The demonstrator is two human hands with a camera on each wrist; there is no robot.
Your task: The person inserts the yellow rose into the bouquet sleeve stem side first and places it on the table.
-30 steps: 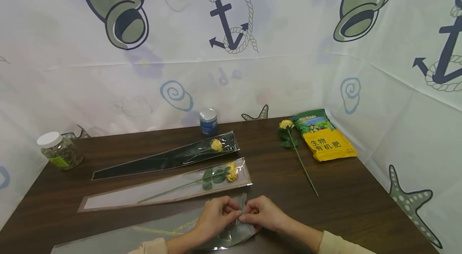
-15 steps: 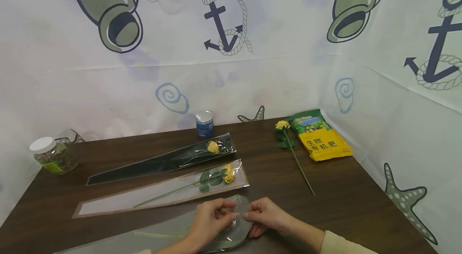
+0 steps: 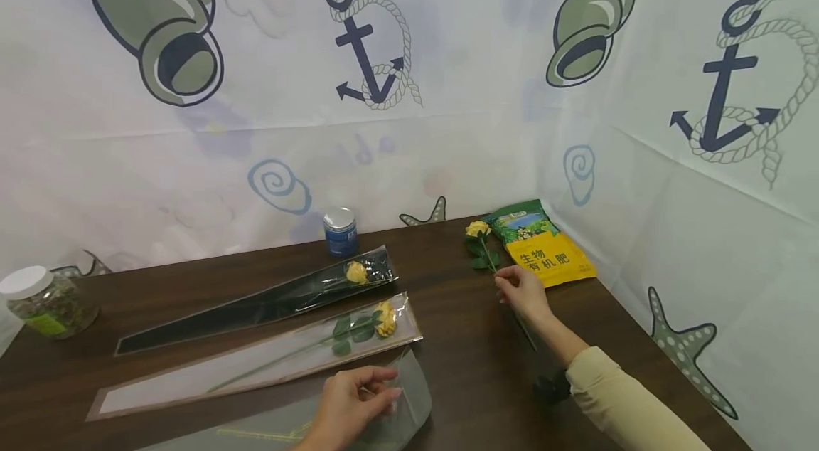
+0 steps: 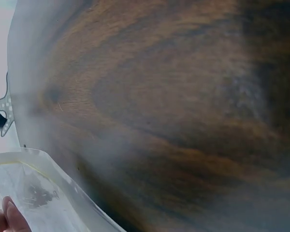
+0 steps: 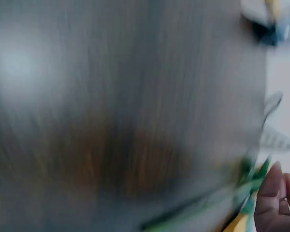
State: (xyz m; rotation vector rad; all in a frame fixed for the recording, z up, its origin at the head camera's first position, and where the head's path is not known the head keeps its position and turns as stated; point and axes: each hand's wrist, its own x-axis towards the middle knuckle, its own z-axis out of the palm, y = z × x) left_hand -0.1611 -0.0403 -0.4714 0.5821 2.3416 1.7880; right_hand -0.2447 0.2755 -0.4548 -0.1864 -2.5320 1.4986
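My left hand point(image 3: 355, 401) is at the wide mouth of a grey, see-through flower sleeve point(image 3: 419, 394), thumb and fingertips pinching its film. In the left wrist view, only some fingertips point(image 4: 12, 217) show against the clear sleeve point(image 4: 63, 193). My right hand point(image 3: 526, 294) is at the stem of a loose yellow rose point(image 3: 478, 229) on the table. In the right wrist view its thumb and fingers stand apart beside the blurred green stem point(image 5: 198, 208), with no stem seen between them. Two more sleeves, one white point(image 3: 153, 390) and one black point(image 3: 224, 316), each hold a yellow rose.
A yellow and green bag point(image 3: 550, 259) lies beside the loose rose. At the back stands a blue tin point(image 3: 340, 234); at the left, a white-lidded jar point(image 3: 47, 305) of dried material. A printed cloth point(image 3: 448, 152) encloses the dark wooden table point(image 3: 461, 380).
My right hand has left the grey sleeve's mouth and moved up and right to the loose rose. The left hand has stayed at the sleeve. The head view has turned rightward.
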